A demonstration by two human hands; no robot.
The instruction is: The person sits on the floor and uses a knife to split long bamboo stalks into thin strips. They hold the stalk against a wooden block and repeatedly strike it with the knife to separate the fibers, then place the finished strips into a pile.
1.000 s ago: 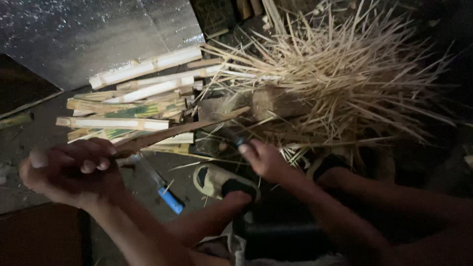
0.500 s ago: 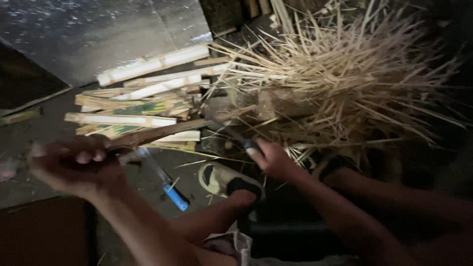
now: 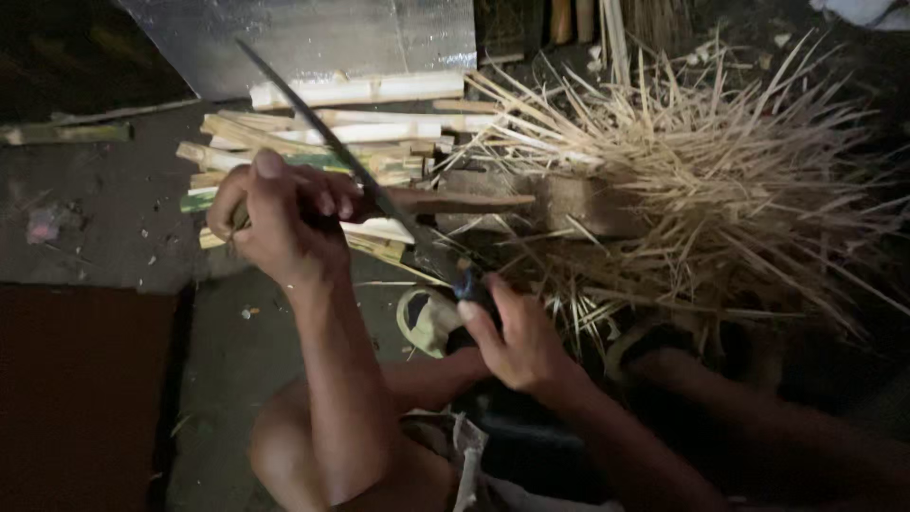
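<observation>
The bamboo strip [image 3: 445,200] lay across your front, over the wooden block [image 3: 578,204], with the long blade [image 3: 322,133] crossing it. Your left hand [image 3: 280,223] was clenched around its near end, your right hand [image 3: 517,337] wrapped the blade's handle; you needed a steady, shallow cut, fingers behind the edge

The left hand [image 3: 284,223] has risen, and the long blade [image 3: 332,147] now points up.

a rough, dimly lit bamboo-splitting workplace at floor level, more a craft corner than a fitted workshop. a big heap of thin bamboo splints [image 3: 701,180] spreads over a worn wooden block [image 3: 583,204], and cut bamboo slats [image 3: 313,142] are stacked against a metal sheet [image 3: 313,38]. the bare concrete floor [image 3: 104,218] is gritty and strewn with scraps.
</observation>
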